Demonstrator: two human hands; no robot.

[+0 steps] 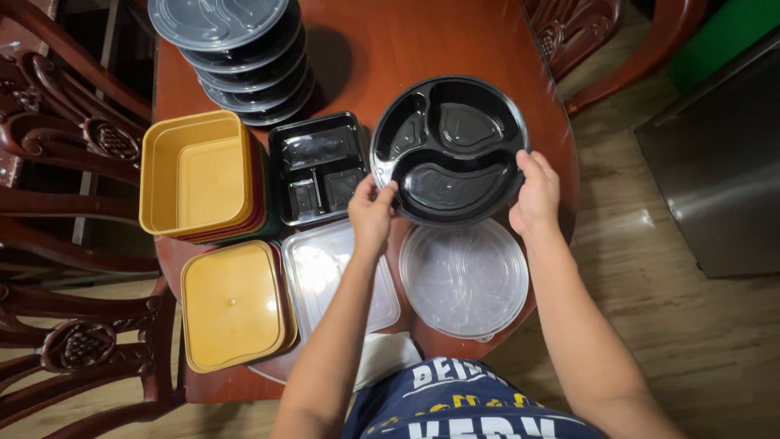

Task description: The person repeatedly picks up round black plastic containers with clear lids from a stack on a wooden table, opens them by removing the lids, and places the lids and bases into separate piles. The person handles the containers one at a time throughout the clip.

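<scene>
The left hand [372, 213] is closed on the near-left rim of the round black tray [449, 148], with the fingers pinching its edge, and the right hand [536, 193] is clamped on the near-right rim of the same tray. The tray, divided in three compartments, is held over the far right part of the wooden table [390, 49], a little tilted it seems; whether its far rim touches the wood cannot be told. For a good handling, the two grips should be kept level and opposite, so that the thin rim is not bent. Just below the hands a clear round lid [464, 278] is lying, and beside it a clear rectangular lid [337, 276]. To the left of the tray a black rectangular container [317, 167] is standing very near, so little room is left on that side. Further left, yellow containers [199, 172] and a yellow lid [234, 305] are placed. A stack of lidded round trays [244, 57] is at the far edge. The table edge is close on the right, and free wood is seen only behind the tray.
</scene>
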